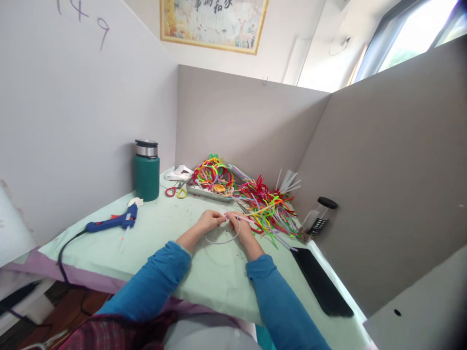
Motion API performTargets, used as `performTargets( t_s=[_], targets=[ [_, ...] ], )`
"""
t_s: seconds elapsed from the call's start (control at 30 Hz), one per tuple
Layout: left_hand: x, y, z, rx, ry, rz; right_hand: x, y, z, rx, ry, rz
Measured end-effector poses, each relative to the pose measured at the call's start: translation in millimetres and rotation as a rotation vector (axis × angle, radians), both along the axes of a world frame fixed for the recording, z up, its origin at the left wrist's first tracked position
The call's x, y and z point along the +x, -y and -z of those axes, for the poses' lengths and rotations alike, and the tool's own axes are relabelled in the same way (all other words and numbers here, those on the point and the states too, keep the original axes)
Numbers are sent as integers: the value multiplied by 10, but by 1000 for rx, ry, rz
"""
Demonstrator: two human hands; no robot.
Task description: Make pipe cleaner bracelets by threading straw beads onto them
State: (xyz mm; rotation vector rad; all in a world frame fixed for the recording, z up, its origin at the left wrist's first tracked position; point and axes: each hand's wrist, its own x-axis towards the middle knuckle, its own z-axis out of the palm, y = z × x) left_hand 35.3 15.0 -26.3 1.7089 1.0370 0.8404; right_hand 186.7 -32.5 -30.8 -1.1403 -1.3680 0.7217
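Note:
My left hand (209, 221) and my right hand (240, 226) meet above the table, fingers pinched together. Between them they hold a thin white loop (223, 242) that curves down towards me. A pale pink pipe cleaner (243, 218) sticks out to the right from the fingers of my right hand. Something small and white shows at the fingertips, too small to make out. Just right of my right hand lies a heap of colourful pipe cleaners (268, 201). Behind the hands, a metal tray (209, 194) carries a pile of bent, colourful pipe-cleaner rings (213, 174).
On the left lie a blue glue gun (113, 222) with its cord and, behind it, a green bottle (147, 177). Red scissors handles (170, 192) rest near the tray. To the right are a black-lidded jar (321, 216) and a black flat slab (321, 282). Grey partitions (248, 116) enclose the table.

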Motion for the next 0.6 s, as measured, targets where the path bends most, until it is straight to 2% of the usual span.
performTargets(
  t_s=[0.33,0.6],
  targets=[
    [7,-22,-1,-89,42,26,25,-129,83,-99,-234,60],
    [3,36,-49,-127,70,44,-5,-67,40,-69,-167,-24]
  ],
)
